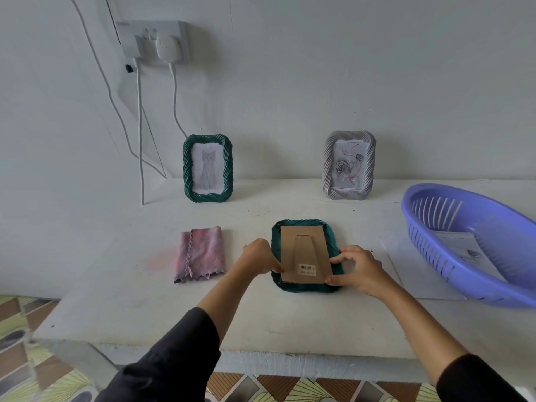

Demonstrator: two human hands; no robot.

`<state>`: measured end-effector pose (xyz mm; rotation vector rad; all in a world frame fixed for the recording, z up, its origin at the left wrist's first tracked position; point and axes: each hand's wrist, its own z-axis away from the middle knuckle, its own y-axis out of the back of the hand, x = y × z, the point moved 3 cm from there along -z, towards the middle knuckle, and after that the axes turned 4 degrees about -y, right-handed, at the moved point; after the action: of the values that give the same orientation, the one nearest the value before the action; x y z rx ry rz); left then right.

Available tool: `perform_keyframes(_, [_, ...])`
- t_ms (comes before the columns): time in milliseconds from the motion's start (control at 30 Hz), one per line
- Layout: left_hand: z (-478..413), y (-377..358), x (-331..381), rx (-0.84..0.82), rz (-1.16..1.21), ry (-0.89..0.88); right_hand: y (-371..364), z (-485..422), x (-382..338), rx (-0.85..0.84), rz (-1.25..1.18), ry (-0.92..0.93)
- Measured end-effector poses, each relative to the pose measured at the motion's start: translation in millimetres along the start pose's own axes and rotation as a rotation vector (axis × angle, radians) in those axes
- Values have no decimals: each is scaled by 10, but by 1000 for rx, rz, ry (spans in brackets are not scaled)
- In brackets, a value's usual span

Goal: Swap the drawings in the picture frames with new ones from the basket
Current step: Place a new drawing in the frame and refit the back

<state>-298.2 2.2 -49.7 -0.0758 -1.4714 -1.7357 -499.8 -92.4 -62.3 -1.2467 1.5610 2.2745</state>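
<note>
2 dark sleeves (pixel 174 352) reach forward from the bottom edge, over the white tabletop (pixel 130 300). Between the hands a green picture frame (pixel 304 288) lies face down, its brown cardboard backing (pixel 301 245) and folded stand facing up, with a barcode sticker near the lower edge. The left hand (pixel 259 256) is curled and pinches the backing's lower left edge. The right hand (pixel 358 269) grips the lower right side, its thumb at the corner and its bent fingers on the edge.

A folded pink cloth (pixel 200 253) lies left of this frame. At the wall stand 2 upright frames: a green one with a cat drawing (pixel 207 168) and a grey one with a rose drawing (pixel 349 165). To the right a purple basket (pixel 435 198) holds a sheet of paper (pixel 461 245) and rests on another sheet (pixel 406 265).
</note>
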Motion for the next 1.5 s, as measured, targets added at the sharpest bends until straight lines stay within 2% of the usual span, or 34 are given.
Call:
perform_keyframes(133, [72, 44, 30, 11, -8, -60, 33, 19, -24, -42, 14, 8])
perform_keyframes(233, [168, 117, 59, 6, -51, -303, 86, 52, -8, -115, -38, 59])
perform_keyframes(333, [253, 99, 68, -110, -129, -477, 134, 80, -18, -151, 100, 128])
perform_keyframes(400, [248, 66, 66, -149, -155, -497, 160, 95, -64, -134, 198, 178])
perform_keyframes(667, [246, 142, 106, -132, -315, -575, 177, 101, -243, -131, 401, 315])
perform_keyframes(833, [277, 91, 93, -110, -401, -580, 135, 148, -326, -194, 428, 405])
perform_keyframes(1000, [284, 66, 65, -59, -405, -615, 133, 148, -341, -190, 516, 449])
perform_keyframes(1267, [290, 27, 36, 26, -372, -635, 32, 193, -268, -126, 481, 484])
perform_keyframes(1500, [277, 24, 1, 50, -290, -625, -16, 230, -282, -53, 412, 418])
